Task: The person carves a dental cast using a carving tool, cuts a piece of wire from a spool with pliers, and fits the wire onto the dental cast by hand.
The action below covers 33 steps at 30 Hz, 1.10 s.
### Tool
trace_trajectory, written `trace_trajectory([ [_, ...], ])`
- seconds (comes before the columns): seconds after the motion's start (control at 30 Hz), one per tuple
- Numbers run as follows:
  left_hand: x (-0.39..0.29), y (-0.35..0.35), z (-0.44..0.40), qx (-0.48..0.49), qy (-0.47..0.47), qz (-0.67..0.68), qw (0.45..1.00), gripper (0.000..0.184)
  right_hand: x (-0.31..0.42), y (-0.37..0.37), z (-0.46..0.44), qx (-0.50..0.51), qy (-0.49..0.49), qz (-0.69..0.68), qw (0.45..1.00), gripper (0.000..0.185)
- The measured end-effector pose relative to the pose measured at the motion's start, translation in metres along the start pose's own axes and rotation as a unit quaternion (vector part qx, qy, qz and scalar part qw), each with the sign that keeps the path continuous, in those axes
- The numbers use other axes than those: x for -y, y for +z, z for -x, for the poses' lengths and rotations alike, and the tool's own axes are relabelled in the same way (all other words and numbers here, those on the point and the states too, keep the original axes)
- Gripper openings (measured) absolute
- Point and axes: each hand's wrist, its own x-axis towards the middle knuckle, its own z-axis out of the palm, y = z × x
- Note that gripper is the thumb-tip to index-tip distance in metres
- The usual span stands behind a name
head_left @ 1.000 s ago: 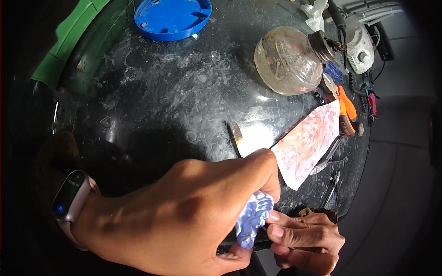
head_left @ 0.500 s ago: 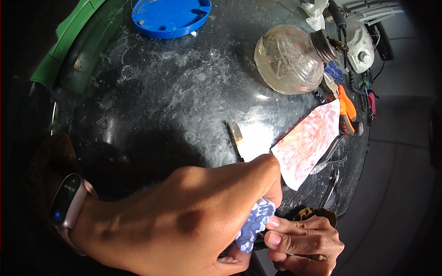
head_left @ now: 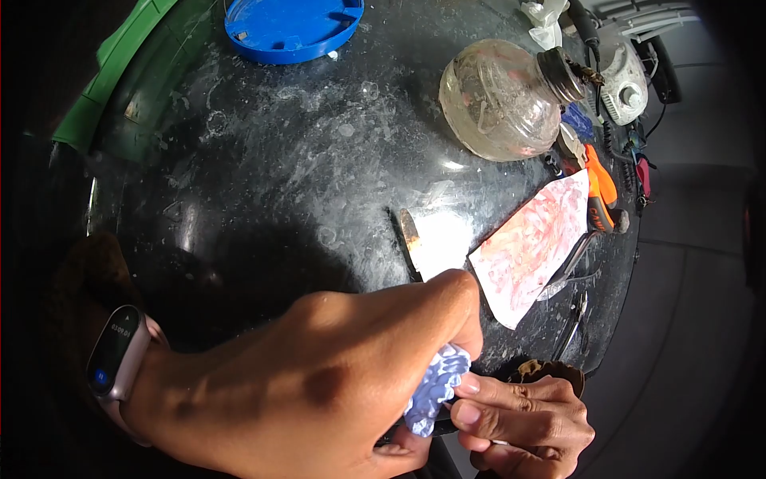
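My left hand (head_left: 319,375) is wrapped round a pale blue dental cast (head_left: 437,389), whose row of teeth shows between thumb and forefinger. Much of the cast is covered by the hand. At its right side my right hand (head_left: 527,423) is closed, with the fingertips pinched together against or very near the teeth. A small whitish bit shows between those fingers, but what they hold is mostly hidden. A fitness band (head_left: 118,351) sits on my left wrist.
On the dark, stained table (head_left: 263,168) lie a pink-smeared paper (head_left: 536,243), orange-handled pliers (head_left: 600,180) and a knife-like blade (head_left: 410,231). A round glass spirit lamp (head_left: 499,100), a blue round tray (head_left: 291,28) and a white knobbed device (head_left: 625,92) stand farther back.
Both hands and the cast have shifted very slightly left. The cast is turned a little, and the whitish bit between the right fingers shows more clearly. My grip looks unchanged.
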Motion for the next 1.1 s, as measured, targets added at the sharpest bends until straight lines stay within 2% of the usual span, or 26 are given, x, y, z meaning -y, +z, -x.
trace_trajectory([
  [0.03,0.002,0.003,0.003,-0.020,0.018,0.003,1.000,0.042,0.004,-0.003,-0.001,0.028,0.035,0.012,0.999,0.016],
  [0.13,0.008,0.009,0.011,-0.042,0.050,-0.015,0.998,0.041,0.012,0.004,-0.005,-0.009,0.154,-0.043,0.987,0.019],
  [0.2,0.013,0.011,0.011,-0.060,0.064,0.026,0.996,0.041,0.011,-0.002,-0.004,0.032,0.174,-0.075,0.981,0.021],
  [0.23,0.010,0.009,0.008,-0.038,0.027,0.037,0.998,0.040,0.011,-0.004,-0.003,0.052,0.183,-0.090,0.978,0.022],
  [0.33,-0.011,-0.006,-0.002,0.067,-0.128,0.029,0.989,0.039,-0.010,0.018,0.009,-0.080,-0.023,-0.054,0.995,0.024],
  [0.37,-0.013,-0.008,-0.001,0.092,-0.162,0.023,0.982,0.039,-0.006,0.015,0.009,-0.061,0.019,-0.047,0.997,0.019],
  [0.43,-0.001,-0.003,0.008,0.077,-0.137,0.034,0.987,0.039,-0.003,0.013,0.008,-0.042,0.073,-0.036,0.996,0.014],
  [0.53,0.003,-0.004,0.007,0.104,-0.121,0.018,0.987,0.044,0.000,0.012,0.004,-0.044,0.084,-0.032,0.995,0.007],
  [0.63,0.003,-0.006,0.004,0.108,-0.111,0.007,0.988,0.046,-0.005,0.016,0.005,-0.076,0.038,-0.020,0.996,0.006],
  [0.73,0.005,0.002,0.011,0.026,-0.044,0.037,0.998,0.040,-0.015,0.029,0.006,-0.174,-0.056,-0.004,0.983,0.013],
  [0.8,0.010,0.003,0.007,0.004,0.044,0.008,0.999,0.041,-0.018,0.034,0.007,-0.232,-0.077,0.007,0.970,0.018],
  [0.87,0.008,-0.001,0.002,0.031,0.003,0.023,0.999,0.042,-0.020,0.036,0.008,-0.243,-0.089,0.017,0.966,0.016],
  [0.9,0.000,-0.006,-0.001,0.069,-0.083,0.053,0.993,0.043,-0.020,0.036,0.009,-0.230,-0.092,0.021,0.968,0.015],
  [0.93,-0.002,-0.007,-0.001,0.082,-0.109,0.056,0.989,0.044,-0.020,0.035,0.011,-0.218,-0.095,0.025,0.971,0.016],
  [0.97,-0.005,-0.009,-0.001,0.095,-0.134,0.058,0.985,0.044,-0.027,0.034,0.024,-0.209,-0.130,0.156,0.957,0.012],
  [1.0,-0.006,-0.009,-0.001,0.083,-0.099,0.032,0.991,0.045,-0.038,0.032,0.045,-0.196,-0.162,0.285,0.924,0.009],
  [1.07,-0.003,-0.006,0.004,0.054,-0.070,0.038,0.995,0.046,-0.042,0.029,0.052,-0.164,-0.178,0.335,0.911,0.008],
  [1.1,0.000,-0.003,0.002,0.037,-0.077,0.069,0.994,0.046,-0.038,0.025,0.039,-0.148,-0.163,0.260,0.940,0.008],
])
